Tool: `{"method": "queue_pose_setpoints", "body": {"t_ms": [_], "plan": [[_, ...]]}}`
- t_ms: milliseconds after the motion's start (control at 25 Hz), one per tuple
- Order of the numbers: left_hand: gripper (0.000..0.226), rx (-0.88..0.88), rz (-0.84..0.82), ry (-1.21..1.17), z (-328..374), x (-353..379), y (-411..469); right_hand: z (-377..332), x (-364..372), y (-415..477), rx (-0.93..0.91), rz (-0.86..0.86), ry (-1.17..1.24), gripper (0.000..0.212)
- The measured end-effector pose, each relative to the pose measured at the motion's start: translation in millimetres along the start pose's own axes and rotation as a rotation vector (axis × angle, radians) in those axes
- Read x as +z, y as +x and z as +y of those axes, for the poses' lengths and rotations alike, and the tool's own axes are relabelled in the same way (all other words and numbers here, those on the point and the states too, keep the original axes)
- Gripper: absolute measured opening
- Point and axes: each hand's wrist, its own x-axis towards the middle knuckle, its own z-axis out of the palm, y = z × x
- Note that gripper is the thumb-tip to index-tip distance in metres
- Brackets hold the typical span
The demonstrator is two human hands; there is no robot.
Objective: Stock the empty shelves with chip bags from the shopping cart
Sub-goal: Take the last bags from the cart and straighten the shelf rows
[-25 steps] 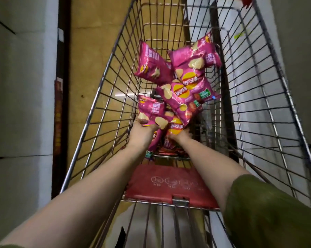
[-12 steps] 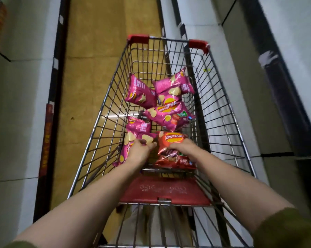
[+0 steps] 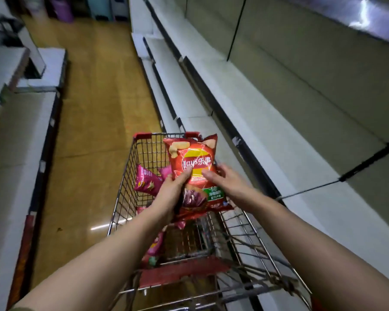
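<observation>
A red chip bag (image 3: 194,160) is held upright above the wire shopping cart (image 3: 126,167). My left hand (image 3: 173,187) grips its left edge, thumb on the front. My right hand (image 3: 224,180) holds its right side, fingers on the front and behind. Pink chip bags (image 3: 145,180) lie lower in the cart, partly hidden by my arms and the red bag. Bare white shelves (image 3: 267,140) run along the right of the cart, close to it.
A wooden-look aisle floor (image 3: 94,108) stretches ahead on the left of the cart. More low white shelving (image 3: 16,135) lines the left side. The cart's red seat flap (image 3: 182,272) is near me. Dark items stand at the far end of the aisle.
Both hands rose out of the cart with the red bag, which now stands upright above the basket. My left hand let go of the pink bag. My view lifted toward the aisle and shelves.
</observation>
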Motion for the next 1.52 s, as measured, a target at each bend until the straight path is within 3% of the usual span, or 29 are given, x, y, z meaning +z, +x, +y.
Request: {"method": "queue_pose_setpoints", "body": {"t_ms": [120, 320, 400, 520, 640, 960, 1120, 1320, 1400, 1520], "plan": [[0.055, 0.114, -0.096, -0.008, 36.3, 19.2, -28.1, -41.9, -12.6, -29.9, -0.083, 0.128, 0.065, 0.069], [0.045, 0.292, -0.23, 0.017, 80.1, 73.1, -78.5, -83.5, -37.0, -90.0, -0.341, 0.329, 0.148, 0.034], [0.05, 0.348, -0.28, 0.035, 95.5, 102.3, -101.4, -98.0, -54.0, -123.6, -0.422, 0.424, 0.167, 0.022], [0.066, 0.415, -0.386, 0.11, 114.7, 149.3, -136.0, -118.8, -78.9, -178.4, -0.524, 0.567, 0.127, 0.022], [0.056, 0.455, -0.501, 0.182, 128.0, 196.9, -174.2, -134.8, -103.9, -236.7, -0.587, 0.74, 0.029, 0.024], [0.043, 0.374, -0.809, 0.435, 140.3, 304.2, -228.2, -132.1, -161.2, -336.6, -0.527, 1.104, 0.009, 0.053], [0.05, 0.34, -0.91, 0.511, 144.7, 361.4, -233.5, -135.5, -189.0, -368.4, -0.448, 1.273, 0.094, 0.076], [0.052, 0.38, -0.987, 0.55, 141.6, 424.6, -224.2, -132.0, -223.3, -392.8, -0.351, 1.441, 0.175, 0.028], [0.049, 0.395, -0.996, 0.545, 134.6, 440.2, -215.4, -128.4, -233.2, -396.2, -0.263, 1.48, 0.164, 0.025], [0.042, 0.405, -1.035, 0.511, 130.0, 460.4, -206.5, -128.3, -244.5, -398.2, -0.168, 1.484, 0.148, 0.037]]}}
